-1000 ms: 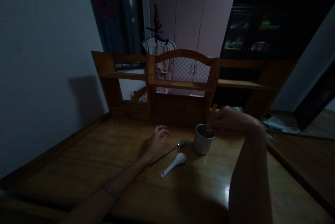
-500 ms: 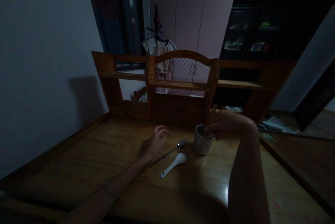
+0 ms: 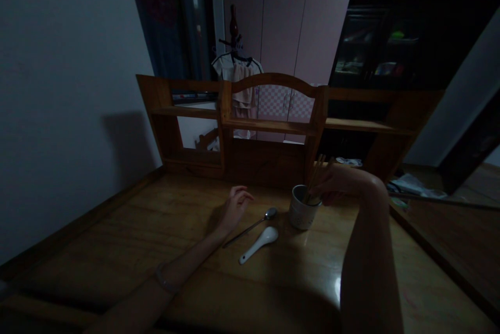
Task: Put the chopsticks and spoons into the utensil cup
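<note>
A pair of wooden chopsticks [image 3: 316, 171] leans in a light-coloured round holder [image 3: 301, 215] with small dark marks on its side. At the holder's right rim, my right hand [image 3: 332, 184] has its fingers closed on the chopsticks; the fingertips are partly hidden. My left hand [image 3: 235, 209] rests on the table with nothing in it, its fingers loosely stretched and apart. Just right of it lies a metal spoon [image 3: 270, 213] with a long thin handle. Closer to me is a white soup spoon [image 3: 264, 238], its handle pointing toward the lower left.
All of this is on a glossy wooden table [image 3: 156, 230]. A wooden shelf unit [image 3: 269, 125] stands along the far edge. On the left a wall [image 3: 78, 115] borders the table, and behind are a pink wardrobe [image 3: 283, 37] and a dark cabinet [image 3: 414, 47].
My right hand's fingers have shifted slightly up and right along the chopsticks at the holder's rim. My left hand and both spoons stay in place.
</note>
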{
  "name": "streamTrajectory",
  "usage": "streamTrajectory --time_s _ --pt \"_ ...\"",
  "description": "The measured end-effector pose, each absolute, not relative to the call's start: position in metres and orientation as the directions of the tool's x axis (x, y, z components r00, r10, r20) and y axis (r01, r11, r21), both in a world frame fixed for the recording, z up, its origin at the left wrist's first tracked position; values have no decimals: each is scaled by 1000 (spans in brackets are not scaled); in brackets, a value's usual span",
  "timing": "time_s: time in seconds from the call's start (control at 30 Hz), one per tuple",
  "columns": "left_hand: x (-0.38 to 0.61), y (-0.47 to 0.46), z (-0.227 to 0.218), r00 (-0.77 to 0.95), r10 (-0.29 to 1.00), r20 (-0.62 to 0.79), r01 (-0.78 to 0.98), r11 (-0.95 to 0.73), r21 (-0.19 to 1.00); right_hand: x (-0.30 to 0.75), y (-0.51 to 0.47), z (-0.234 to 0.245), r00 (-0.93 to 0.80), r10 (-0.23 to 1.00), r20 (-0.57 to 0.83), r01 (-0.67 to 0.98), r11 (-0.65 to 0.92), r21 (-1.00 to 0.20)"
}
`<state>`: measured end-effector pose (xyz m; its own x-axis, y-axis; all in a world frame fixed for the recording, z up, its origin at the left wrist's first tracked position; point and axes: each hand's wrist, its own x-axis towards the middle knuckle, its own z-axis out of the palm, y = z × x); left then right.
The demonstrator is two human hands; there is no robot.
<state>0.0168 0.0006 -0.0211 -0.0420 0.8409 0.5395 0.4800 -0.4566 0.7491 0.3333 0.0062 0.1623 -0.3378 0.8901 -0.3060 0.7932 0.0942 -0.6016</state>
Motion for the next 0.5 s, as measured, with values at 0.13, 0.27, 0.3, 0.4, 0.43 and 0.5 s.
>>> streamTrajectory --time_s 0.13,0.27,0.3,0.4,0.43,0.5 --pt "18 1 -21 -33 842 539 499 -453 738 337 9 161 -317 886 -338 784 44 -619" --pt "20 -1 -23 30 878 478 551 -414 724 338 9 161 -325 896 -303 767 62 -639" --pt "22 -1 -25 60 889 454 561 -406 721 338 9 161 -327 897 -297 758 62 -649" --pt "25 -4 -28 159 901 403 577 -416 703 336 5 164 -322 903 -285 733 47 -678" --pt "25 -4 -29 186 900 395 585 -425 691 335 3 165 -314 908 -279 733 45 -678" --pt "25 -5 -31 227 890 395 609 -446 656 333 -3 170 -301 914 -271 744 48 -666"
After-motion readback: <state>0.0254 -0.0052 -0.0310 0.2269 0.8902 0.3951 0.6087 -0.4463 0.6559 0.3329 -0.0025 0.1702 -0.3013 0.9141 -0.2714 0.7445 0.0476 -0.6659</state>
